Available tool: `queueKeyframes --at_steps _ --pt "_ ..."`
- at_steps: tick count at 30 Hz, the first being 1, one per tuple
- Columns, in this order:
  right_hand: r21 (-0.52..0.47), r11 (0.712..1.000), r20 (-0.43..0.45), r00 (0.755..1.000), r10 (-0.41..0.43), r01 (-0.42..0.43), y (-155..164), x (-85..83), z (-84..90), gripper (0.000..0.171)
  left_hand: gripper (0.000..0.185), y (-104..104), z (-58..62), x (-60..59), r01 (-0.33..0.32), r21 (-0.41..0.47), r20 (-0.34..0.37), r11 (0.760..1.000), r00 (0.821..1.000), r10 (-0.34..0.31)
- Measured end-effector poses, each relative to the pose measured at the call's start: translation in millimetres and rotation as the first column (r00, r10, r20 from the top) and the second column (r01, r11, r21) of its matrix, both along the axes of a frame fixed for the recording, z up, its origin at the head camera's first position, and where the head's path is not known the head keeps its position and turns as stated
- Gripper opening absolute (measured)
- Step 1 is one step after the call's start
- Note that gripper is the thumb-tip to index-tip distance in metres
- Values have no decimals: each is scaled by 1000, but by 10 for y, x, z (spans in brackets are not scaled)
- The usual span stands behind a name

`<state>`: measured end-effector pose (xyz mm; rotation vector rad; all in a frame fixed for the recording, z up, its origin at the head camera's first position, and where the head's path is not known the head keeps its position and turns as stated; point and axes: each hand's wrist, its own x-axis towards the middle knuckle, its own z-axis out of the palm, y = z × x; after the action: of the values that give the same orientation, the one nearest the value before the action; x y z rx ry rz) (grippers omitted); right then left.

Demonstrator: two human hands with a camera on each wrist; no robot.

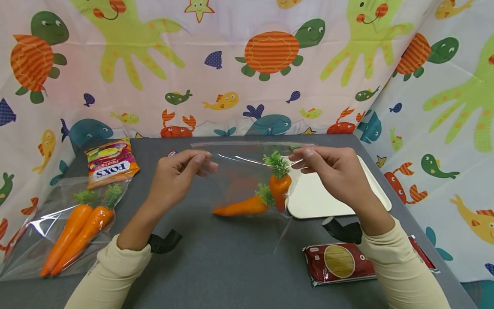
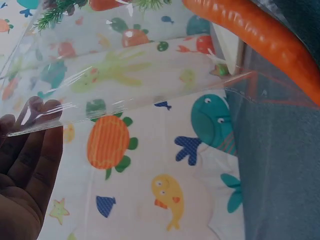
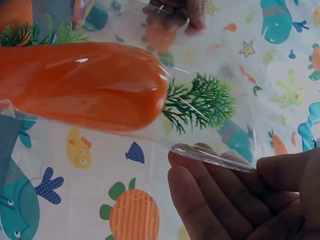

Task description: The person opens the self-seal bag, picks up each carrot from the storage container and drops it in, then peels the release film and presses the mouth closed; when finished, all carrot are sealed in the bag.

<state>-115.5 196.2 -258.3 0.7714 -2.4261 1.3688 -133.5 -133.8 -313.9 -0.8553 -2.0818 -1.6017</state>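
While the bag [image 1: 247,180] is being pinched at its top corners by the left hand [image 1: 175,171] and right hand [image 1: 335,171] at frame centre, its two carrots [image 1: 266,195] are risking tipping out if either pinch slips.

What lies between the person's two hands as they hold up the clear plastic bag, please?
In the head view, the clear plastic bag's top edge spans left hand to right hand; two orange toy carrots lie inside.
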Motion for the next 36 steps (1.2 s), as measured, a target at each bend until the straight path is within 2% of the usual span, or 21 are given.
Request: queueKeyframes --at_steps 7,11,16,21,28,36 --pt "-45 999 26 1000 -12 13 -15 14 -7 24 15 50 54 55 -27 31 -13 999 1000 27" --pt "-76 997 47 999 -4 7 -37 14 -61 25 15 69 17 71 -30 36 15 999 999 29" --pt "-29 1000 74 997 12 -10 -67 10 -134 25 13 91 -44 77 -22 41 35 999 999 21" --pt "-38 999 70 997 -28 31 -43 -5 -164 27 12 80 -54 73 -28 56 41 998 999 25" --pt "-59 997 115 992 -42 49 6 -58 -228 30 17 64 -83 58 -9 55 57 998 998 6" --pt "-19 999 128 990 52 -50 53 -60 -259 26 19 65 -109 45 22 61 73 998 997 -26"
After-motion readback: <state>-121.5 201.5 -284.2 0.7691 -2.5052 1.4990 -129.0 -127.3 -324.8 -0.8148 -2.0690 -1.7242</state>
